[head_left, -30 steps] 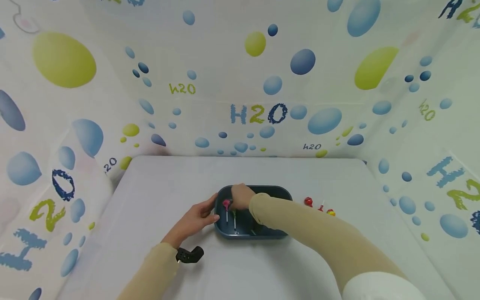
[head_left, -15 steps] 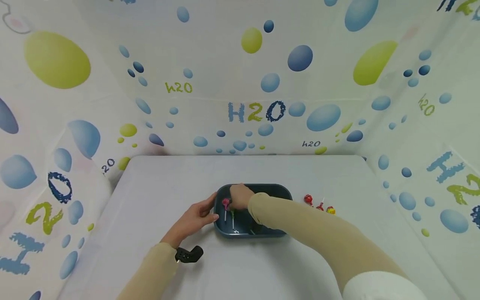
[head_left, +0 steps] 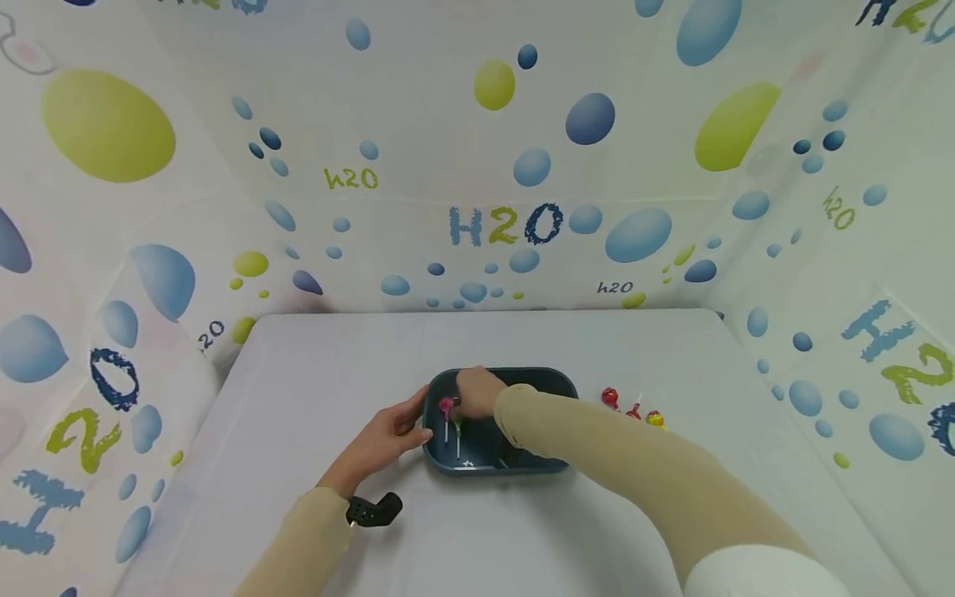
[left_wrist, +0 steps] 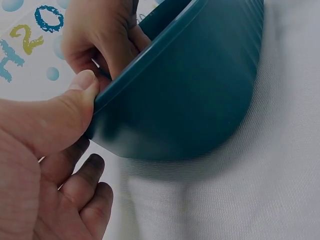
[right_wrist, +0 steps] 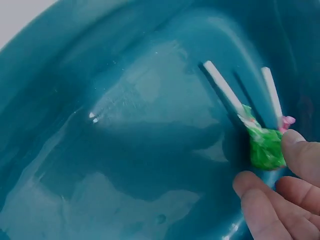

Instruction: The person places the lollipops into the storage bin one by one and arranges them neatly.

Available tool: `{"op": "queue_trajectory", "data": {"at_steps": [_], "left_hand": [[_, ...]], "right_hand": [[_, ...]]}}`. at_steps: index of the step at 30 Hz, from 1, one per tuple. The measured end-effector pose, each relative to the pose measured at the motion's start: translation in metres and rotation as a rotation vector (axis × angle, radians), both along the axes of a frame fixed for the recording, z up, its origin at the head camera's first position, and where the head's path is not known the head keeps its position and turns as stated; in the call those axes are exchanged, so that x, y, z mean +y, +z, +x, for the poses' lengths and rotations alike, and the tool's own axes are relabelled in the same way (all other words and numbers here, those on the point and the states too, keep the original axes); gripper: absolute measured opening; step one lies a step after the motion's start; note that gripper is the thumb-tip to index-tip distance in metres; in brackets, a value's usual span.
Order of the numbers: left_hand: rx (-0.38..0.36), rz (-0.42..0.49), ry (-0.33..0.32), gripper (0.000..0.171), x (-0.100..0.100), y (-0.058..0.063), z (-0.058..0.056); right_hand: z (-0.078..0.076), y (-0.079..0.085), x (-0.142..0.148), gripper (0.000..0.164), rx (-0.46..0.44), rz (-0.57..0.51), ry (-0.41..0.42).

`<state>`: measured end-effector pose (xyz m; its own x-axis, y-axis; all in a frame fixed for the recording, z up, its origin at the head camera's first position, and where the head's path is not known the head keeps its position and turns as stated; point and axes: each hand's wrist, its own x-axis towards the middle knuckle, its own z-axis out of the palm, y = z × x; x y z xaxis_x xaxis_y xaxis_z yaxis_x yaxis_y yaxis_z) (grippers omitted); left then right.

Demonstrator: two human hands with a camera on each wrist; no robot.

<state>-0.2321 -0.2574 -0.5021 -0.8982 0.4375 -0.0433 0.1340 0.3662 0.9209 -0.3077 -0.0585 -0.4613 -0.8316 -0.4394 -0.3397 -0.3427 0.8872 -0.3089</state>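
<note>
A dark teal plastic tub (head_left: 537,474) stands on the white table. My left hand (head_left: 386,439) holds its left end, the thumb on the rim and the fingers against the outer wall. Inside, my right hand (head_left: 477,393) reaches down to the left end. In the right wrist view its thumb and fingers pinch at the head of a green-wrapped lollipop (right_wrist: 266,148), whose white stick points away from the hand. Close beside it lies a pink-wrapped lollipop (head_left: 446,405), mostly hidden behind the green one and the thumb in the right wrist view.
Right of the tub lie a red lollipop (head_left: 610,396), another red lollipop (head_left: 634,411) and a yellow-and-red lollipop (head_left: 655,418), partly behind my right sleeve (head_left: 597,431). A patterned curtain (head_left: 418,108) surrounds the table's back and sides.
The green lollipop has shifted slightly left inside the tub, nearer the pink one. Both hands stay nearly in place; the head view has moved a little.
</note>
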Motion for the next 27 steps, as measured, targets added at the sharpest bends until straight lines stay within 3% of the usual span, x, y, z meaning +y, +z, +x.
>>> {"op": "queue_trajectory", "data": {"at_steps": [4, 9, 12, 16, 21, 27], "left_hand": [[0.003, 0.008, -0.013, 0.074, 0.001, -0.001, -0.001], [-0.005, -0.008, -0.003, 0.074, -0.002, -0.002, -0.002], [0.007, -0.03, 0.014, 0.075, -0.01, 0.0, -0.002], [0.024, -0.062, 0.045, 0.076, -0.025, 0.005, -0.001], [0.014, -0.096, 0.065, 0.078, -0.044, 0.006, 0.004], [0.017, -0.118, 0.076, 0.078, -0.063, 0.007, 0.01]], "right_hand": [[-0.004, 0.013, 0.015, 0.022, -0.018, -0.068, -0.008], [-0.003, 0.051, 0.049, 0.019, -0.036, -0.28, -0.071], [-0.002, 0.073, 0.079, 0.023, 0.001, -0.406, -0.132], [-0.003, 0.091, 0.131, 0.027, 0.109, -0.486, -0.236], [0.002, 0.09, 0.197, 0.033, 0.164, -0.505, -0.404], [0.004, 0.063, 0.245, 0.036, 0.144, -0.469, -0.53]]}}
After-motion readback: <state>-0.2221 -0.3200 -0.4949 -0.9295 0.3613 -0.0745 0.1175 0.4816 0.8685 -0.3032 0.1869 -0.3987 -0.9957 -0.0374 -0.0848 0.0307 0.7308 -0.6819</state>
